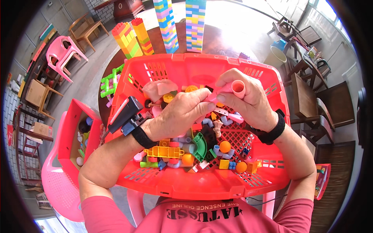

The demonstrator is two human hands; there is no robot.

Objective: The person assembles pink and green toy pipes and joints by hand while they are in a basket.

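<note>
Above the middle of a red plastic basket (186, 190), both my hands are closed on pink plastic pipe toy pieces (238, 89). My right hand (250, 97) grips a piece whose round open end points up. My left hand (186, 106) pinches the pink part between the hands; whether it is the same piece or a second one is hidden by my fingers. Below lie a pink-handled toy (235, 117), a green curved piece (200, 146), a yellow block strip (165, 152), an orange ball (225, 146), several pipe pieces and a crumpled clear plastic bag (159, 89).
Block towers (166, 27) stand on the dark round table (176, 35) behind the basket, beside a green pipe frame (110, 82). At left, a red box (68, 136) of toys rests on a pink chair (58, 190). Wooden chairs (305, 93) stand at right.
</note>
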